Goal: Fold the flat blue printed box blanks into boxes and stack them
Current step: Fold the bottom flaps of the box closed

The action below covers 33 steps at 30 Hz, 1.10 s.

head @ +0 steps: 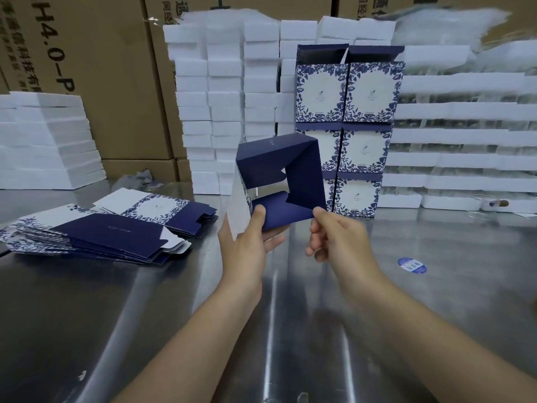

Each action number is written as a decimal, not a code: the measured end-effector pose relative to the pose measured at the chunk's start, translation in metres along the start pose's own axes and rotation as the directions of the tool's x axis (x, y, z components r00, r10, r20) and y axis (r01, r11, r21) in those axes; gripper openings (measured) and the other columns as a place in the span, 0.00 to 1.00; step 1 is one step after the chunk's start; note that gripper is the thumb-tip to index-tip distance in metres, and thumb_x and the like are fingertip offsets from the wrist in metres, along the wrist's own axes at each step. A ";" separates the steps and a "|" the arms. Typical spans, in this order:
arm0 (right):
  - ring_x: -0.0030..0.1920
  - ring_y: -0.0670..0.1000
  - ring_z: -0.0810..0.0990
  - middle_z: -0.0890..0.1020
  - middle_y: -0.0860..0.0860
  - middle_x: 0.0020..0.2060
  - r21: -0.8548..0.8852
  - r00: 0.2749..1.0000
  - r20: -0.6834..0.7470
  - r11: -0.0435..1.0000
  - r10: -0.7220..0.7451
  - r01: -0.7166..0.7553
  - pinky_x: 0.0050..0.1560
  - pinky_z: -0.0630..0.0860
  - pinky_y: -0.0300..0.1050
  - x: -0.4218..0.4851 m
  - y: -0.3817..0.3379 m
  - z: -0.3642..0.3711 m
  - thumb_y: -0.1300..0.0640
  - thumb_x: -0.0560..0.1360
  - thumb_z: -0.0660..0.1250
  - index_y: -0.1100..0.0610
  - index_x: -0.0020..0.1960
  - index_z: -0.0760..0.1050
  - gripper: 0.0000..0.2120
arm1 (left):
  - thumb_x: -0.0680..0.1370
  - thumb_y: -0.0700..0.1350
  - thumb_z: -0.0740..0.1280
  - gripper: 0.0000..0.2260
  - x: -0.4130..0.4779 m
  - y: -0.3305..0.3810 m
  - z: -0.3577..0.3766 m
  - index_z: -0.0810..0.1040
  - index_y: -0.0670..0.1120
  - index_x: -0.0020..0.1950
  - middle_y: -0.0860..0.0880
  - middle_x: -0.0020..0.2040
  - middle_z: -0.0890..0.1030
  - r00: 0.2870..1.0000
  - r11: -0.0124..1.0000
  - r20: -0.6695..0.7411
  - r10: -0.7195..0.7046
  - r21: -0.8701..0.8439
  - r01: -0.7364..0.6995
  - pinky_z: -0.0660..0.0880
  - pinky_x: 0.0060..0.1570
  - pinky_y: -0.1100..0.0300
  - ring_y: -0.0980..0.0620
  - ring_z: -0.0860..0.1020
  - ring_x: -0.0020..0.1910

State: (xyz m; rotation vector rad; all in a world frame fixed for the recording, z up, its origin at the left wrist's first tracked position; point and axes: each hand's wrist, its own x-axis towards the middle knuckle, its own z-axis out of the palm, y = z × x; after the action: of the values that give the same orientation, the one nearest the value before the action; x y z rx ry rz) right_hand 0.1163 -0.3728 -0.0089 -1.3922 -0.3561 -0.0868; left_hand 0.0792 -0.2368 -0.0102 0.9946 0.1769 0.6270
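Above the middle of the steel table I hold a half-folded blue box (302, 173), its dark bottom flaps turned inward and partly shut toward me. My left hand (247, 242) grips its lower left side, thumb on a bottom flap. My right hand (337, 239) pinches the lower right corner of a flap. A fanned pile of flat blue printed blanks (96, 231) lies on the table at the left. Behind the held box stands a stack of folded boxes (348, 123), two wide and three high, the top ones with lids open.
The shiny steel table (276, 315) carries a round blue sticker (412, 265) at the right. White foam blocks (220, 106) are piled along the back, more foam (49, 141) at the left and trays (465, 146) at the right. Brown cartons (96, 68) stand behind.
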 end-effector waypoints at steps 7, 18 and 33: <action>0.22 0.50 0.71 0.72 0.51 0.22 0.067 0.998 -0.067 0.998 0.000 0.004 0.29 0.68 0.41 -0.006 -0.001 0.006 0.57 0.84 0.64 0.55 0.32 0.73 0.21 | 0.84 0.44 0.70 0.20 -0.003 0.001 0.001 0.74 0.36 0.72 0.44 0.45 0.88 1.000 0.999 0.004 0.031 0.040 -0.031 0.83 0.38 0.60 0.43 0.89 0.42; 0.23 0.50 0.73 0.73 0.52 0.23 0.080 0.998 0.022 0.995 0.060 -0.062 0.27 0.66 0.39 -0.012 0.001 0.012 0.51 0.83 0.66 0.50 0.28 0.75 0.24 | 0.80 0.43 0.75 0.28 -0.006 -0.009 0.002 0.67 0.37 0.75 0.46 0.38 0.83 0.987 0.994 0.114 -0.111 -0.008 0.113 0.82 0.37 0.59 0.50 0.84 0.35; 0.23 0.49 0.65 0.67 0.50 0.23 0.209 0.987 0.006 0.965 0.159 -0.157 0.24 0.64 0.38 -0.010 -0.004 0.010 0.56 0.78 0.64 0.51 0.26 0.73 0.21 | 0.80 0.41 0.75 0.32 -0.001 -0.013 0.000 0.64 0.30 0.76 0.43 0.37 0.83 0.989 0.999 0.145 0.038 0.021 -0.041 0.81 0.40 0.59 0.49 0.82 0.34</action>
State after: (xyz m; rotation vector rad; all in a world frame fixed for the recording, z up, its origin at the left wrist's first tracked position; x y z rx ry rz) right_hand 0.1034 -0.3653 -0.0065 -1.2061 -0.2367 0.0734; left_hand 0.0837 -0.2421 -0.0216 1.0643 0.0368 0.5871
